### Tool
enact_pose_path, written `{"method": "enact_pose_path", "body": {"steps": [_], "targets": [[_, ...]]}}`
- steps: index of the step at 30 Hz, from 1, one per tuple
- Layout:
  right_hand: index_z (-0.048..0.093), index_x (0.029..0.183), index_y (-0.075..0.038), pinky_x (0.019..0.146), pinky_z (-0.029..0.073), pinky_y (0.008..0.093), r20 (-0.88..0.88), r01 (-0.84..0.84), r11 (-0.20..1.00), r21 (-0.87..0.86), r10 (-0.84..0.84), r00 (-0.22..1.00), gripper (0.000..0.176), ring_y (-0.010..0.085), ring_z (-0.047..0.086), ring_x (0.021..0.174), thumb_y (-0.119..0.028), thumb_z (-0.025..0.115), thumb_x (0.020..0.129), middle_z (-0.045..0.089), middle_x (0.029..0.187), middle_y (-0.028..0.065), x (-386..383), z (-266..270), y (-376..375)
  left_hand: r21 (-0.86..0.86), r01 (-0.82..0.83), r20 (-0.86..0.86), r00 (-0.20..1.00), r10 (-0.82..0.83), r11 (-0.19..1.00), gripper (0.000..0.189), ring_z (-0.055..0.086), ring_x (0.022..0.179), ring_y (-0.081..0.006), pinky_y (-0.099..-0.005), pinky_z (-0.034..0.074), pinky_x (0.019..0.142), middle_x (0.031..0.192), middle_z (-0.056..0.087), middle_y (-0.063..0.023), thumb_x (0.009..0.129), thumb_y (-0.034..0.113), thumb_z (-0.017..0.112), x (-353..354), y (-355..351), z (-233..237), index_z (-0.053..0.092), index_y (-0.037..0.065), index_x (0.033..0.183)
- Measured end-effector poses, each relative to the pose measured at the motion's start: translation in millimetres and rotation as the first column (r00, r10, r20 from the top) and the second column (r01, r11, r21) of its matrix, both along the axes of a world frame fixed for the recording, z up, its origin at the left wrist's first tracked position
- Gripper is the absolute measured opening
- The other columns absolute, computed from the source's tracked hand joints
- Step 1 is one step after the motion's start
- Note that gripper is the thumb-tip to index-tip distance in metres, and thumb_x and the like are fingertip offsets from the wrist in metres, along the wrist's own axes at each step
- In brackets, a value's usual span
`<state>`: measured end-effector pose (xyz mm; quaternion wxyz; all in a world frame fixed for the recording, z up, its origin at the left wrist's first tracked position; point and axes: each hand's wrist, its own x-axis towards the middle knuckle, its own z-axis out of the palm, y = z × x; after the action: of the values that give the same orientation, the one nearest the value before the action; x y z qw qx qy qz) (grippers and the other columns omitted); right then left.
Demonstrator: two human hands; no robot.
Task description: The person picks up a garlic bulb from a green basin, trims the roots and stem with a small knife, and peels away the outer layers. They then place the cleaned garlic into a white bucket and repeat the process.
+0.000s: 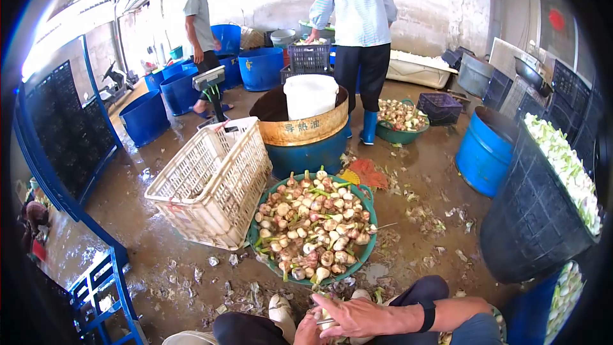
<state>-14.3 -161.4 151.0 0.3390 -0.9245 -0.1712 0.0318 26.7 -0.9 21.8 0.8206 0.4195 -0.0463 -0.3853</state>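
My right hand, with a black band on its wrist, reaches in from the right over my lap. Its fingers close around a small knife, of which only a thin metal glint shows. My left hand is closed just beside it at the bottom edge. A pale garlic bulb, mostly hidden by the fingers, appears to be in it. In front of my feet stands a green basin heaped with garlic bulbs, some with green stem stubs.
A white plastic crate stands left of the basin, with a rusty-rimmed blue drum behind. At right is a black tub of peeled stalks. Two people stand farther back near blue barrels. Scraps litter the wet floor.
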Motion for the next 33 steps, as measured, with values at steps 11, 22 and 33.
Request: {"method": "enact_pose_path", "body": {"steps": [11, 22, 33], "targets": [[0.055, 0.116, 0.001, 0.069, 0.05, 0.0304, -0.446, 0.47, 0.851, 0.234, -0.335, 0.83, 0.04, 0.0206, 0.061, 0.076, -0.031, 0.056, 0.093, 0.062, 0.087, 0.0144, -27.6, 12.0, 2.1, 0.324, 0.092, 0.164, 0.975, -0.151, 0.942, 0.032, 0.061, 0.09, -0.0239, -0.0306, 0.049, 0.074, 0.103, 0.062, -0.0122, 0.079, -0.013, 0.044, -11.5, 15.4, 51.0, 0.057, 0.001, 0.106], [0.055, 0.088, -0.005, 0.045, 0.042, 0.0187, -0.618, 0.708, 0.254, 0.659, -0.354, 0.702, 0.019, 0.0059, 0.056, 0.055, -0.023, 0.054, 0.094, 0.06, 0.069, 0.0015, -37.5, -64.8, 20.6, 0.161, -0.18, -0.091, 0.976, 0.196, 0.97, 0.034, 0.046, 0.047, -0.0095, -0.023, 0.033, 0.04, 0.067, 0.054, -0.0029, 0.096, 0.035, 0.038, -12.7, 6.2, 12.9, 0.054, 0.005, 0.096], [0.054, 0.089, -0.002, 0.049, 0.046, 0.0215, -0.552, 0.626, 0.158, 0.763, -0.345, 0.759, 0.015, 0.0103, 0.059, 0.06, -0.013, 0.065, 0.088, 0.062, 0.076, 0.0071, -24.9, -93.0, 47.9, 0.258, -0.164, 0.025, 0.986, 0.163, 0.952, 0.037, 0.051, 0.053, -0.0091, -0.0216, 0.038, 0.041, 0.073, 0.057, -0.0046, 0.1, 0.037, 0.036, -16.4, 7.8, -6.6, 0.052, 0.004, 0.097]]}}
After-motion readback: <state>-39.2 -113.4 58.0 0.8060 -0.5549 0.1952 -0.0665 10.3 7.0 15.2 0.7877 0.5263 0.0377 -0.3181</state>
